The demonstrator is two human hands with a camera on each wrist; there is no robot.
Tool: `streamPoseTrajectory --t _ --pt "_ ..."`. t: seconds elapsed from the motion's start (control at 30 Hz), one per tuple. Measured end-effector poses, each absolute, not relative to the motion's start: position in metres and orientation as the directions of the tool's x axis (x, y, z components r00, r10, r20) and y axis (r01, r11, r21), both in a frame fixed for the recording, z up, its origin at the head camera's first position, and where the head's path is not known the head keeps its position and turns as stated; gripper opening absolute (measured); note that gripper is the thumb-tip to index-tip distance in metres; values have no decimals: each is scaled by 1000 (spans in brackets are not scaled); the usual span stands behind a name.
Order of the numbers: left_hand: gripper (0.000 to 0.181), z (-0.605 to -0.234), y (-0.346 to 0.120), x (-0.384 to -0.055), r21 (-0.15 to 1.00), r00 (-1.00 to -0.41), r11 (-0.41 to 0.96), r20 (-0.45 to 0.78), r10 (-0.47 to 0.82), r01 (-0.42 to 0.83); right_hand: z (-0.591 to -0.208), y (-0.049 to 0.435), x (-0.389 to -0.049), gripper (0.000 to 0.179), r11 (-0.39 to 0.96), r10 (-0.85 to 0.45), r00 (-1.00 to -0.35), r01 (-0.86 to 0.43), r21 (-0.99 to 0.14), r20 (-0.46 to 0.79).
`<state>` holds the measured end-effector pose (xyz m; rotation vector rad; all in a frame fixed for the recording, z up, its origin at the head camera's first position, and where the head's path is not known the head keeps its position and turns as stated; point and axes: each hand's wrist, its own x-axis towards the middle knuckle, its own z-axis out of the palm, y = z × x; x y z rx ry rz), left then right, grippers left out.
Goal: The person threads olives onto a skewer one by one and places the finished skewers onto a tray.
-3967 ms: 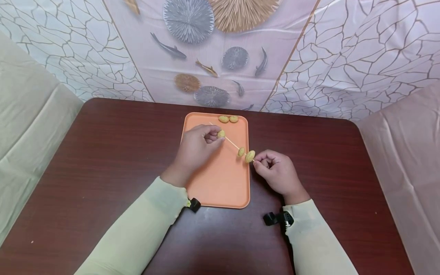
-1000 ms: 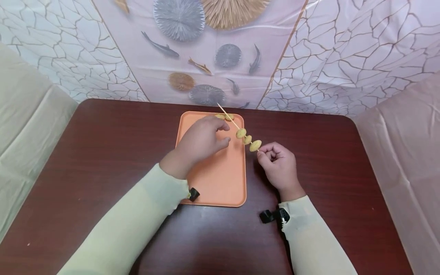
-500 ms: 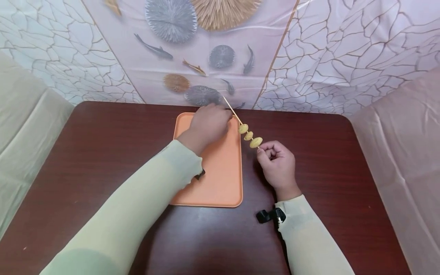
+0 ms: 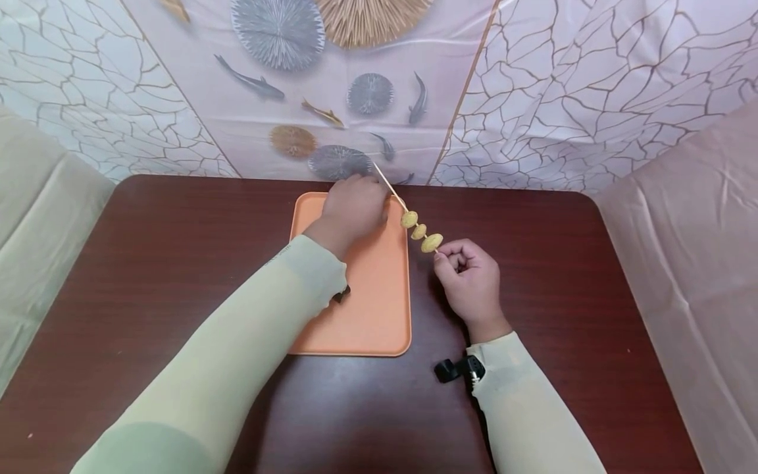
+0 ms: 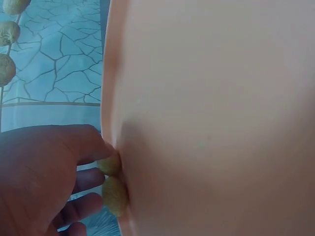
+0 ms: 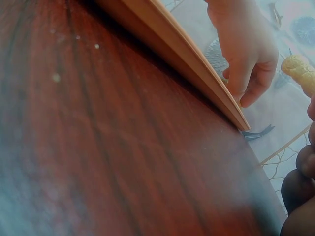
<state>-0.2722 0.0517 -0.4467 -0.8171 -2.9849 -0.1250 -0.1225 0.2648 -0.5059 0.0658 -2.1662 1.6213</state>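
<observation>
My right hand [image 4: 472, 283] pinches the lower end of a thin wooden skewer [image 4: 388, 183], held tilted beyond the tray's right edge. Three yellow, wrinkled oval pieces [image 4: 419, 232] are threaded on its lower half; the pointed end is bare. At the far edge of an orange tray [image 4: 376, 329], my left hand [image 4: 355, 209] reaches down. The left wrist view has its thumb and fingers around one yellow oval piece [image 5: 110, 165] against the rim, pinching it. A second oval piece [image 5: 115, 195] lies right beside that one. Both are hidden behind the hand in the head view.
The tray lies on a dark red-brown wooden table [image 4: 177, 276]. Behind it hangs a patterned cloth [image 4: 414, 39] close to the table's back edge. Plain cloths [image 4: 699, 263] flank the sides. A black wrist camera [image 4: 453, 370] sits at the right cuff.
My left hand has slid the third oval piece down the skewer, let go, and moved to the two pieces at the far rim. The right hand has raised the skewer slightly.
</observation>
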Motion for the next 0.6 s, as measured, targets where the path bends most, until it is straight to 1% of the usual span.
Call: streamPoseTrajectory --t 0.17,0.33,0.5,0.6 --pt "24 -448 54 -276 120 -885 877 45 463 465 -504 263 -122 4 277 212 -909 -297 -914 359" --pt "18 -450 51 -278 156 -905 892 34 424 424 -505 264 -122 6 290 213 -909 -291 -912 358" --pt "15 -450 48 -277 189 -909 890 44 415 416 -506 265 -123 4 315 204 -910 -288 -904 361" --pt "15 -449 46 -277 231 -904 876 57 423 424 -505 266 -123 4 316 204 -910 -288 -904 361"
